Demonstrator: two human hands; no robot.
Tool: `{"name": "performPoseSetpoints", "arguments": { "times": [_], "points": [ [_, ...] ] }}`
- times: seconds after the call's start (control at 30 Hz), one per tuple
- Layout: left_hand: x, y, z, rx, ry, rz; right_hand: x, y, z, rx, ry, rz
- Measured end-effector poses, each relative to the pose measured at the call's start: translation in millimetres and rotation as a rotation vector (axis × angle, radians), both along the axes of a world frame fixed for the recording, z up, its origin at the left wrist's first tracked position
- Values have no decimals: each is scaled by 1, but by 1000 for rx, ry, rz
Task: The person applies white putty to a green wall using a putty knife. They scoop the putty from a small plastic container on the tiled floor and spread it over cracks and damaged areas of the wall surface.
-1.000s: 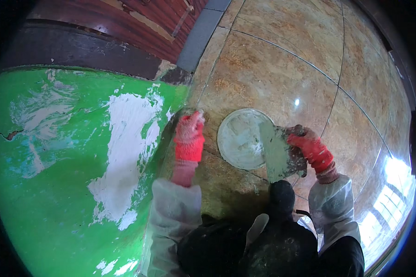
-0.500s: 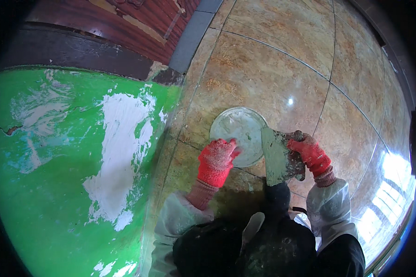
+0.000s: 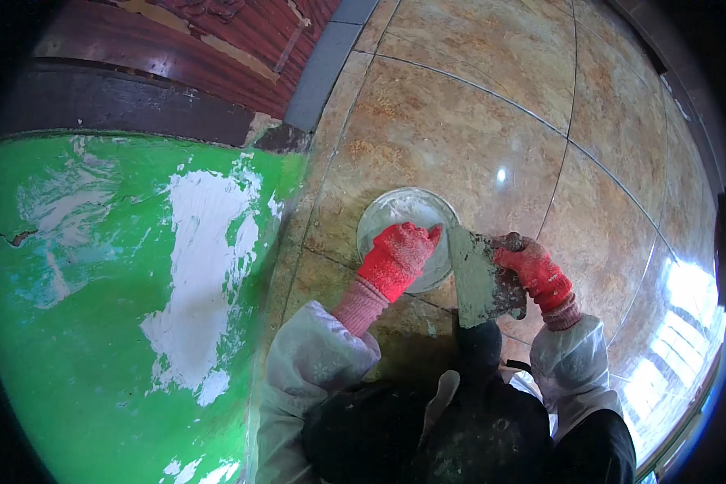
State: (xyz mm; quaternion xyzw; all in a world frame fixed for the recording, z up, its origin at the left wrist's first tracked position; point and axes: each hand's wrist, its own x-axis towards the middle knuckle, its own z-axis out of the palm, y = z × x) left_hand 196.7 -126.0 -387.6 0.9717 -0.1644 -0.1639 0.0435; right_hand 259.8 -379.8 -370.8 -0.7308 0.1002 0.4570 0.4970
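Over the tub (image 3: 360, 234), your left hand (image 3: 399, 256) was curled, contents unclear; your right hand (image 3: 538, 274) gripped the broad knife (image 3: 476, 278). White filler (image 3: 192, 274) partly covered the wall (image 3: 89, 363); a crack (image 3: 22, 238) gaped.

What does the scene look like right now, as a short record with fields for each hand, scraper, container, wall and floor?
Left hand: red-gloved, fingers curled, over the container; contact and anything gripped cannot be told
Right hand: red-gloved, gripping the scraper
Scraper: broad blade, coated grey-white, overlapping the container's right side in view; contact unclear
Container: round, whitish, whitish smears inside
Wall: green, at left; large white patch, crack near the left edge
Floor: brown mottled tiles, dark joints
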Motion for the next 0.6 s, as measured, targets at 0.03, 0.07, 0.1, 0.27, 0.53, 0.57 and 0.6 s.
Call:
{"name": "performPoseSetpoints", "arguments": {
  "times": [0.03, 0.07, 0.1, 0.27, 0.53, 0.57, 0.6],
  "points": [
    [3, -2, -1, 83, 28, -7, 0, 0, -1, 9, 17, 3],
    [6, -3, -1, 69, 28, -5, 0, 1, -3, 20, 4, -5],
    [11, -4, 0, 52, 14, -42, -1, 1, -4, 26, 16, 5],
    [15, 19, 18, -180, 5, -12, -3, 1, -5, 53, 26, 5],
    [-35, 113, 27, -83, -723, 744, 18, 10, -2, 90, -7, 50],
    [-46, 115, 29, -50, -570, 759, 25, 16, -4, 40, -70, 73],
    [-54, 115, 31, 6, -350, 827, 31, 23, -5, 99, -37, 83]
  ]
}}
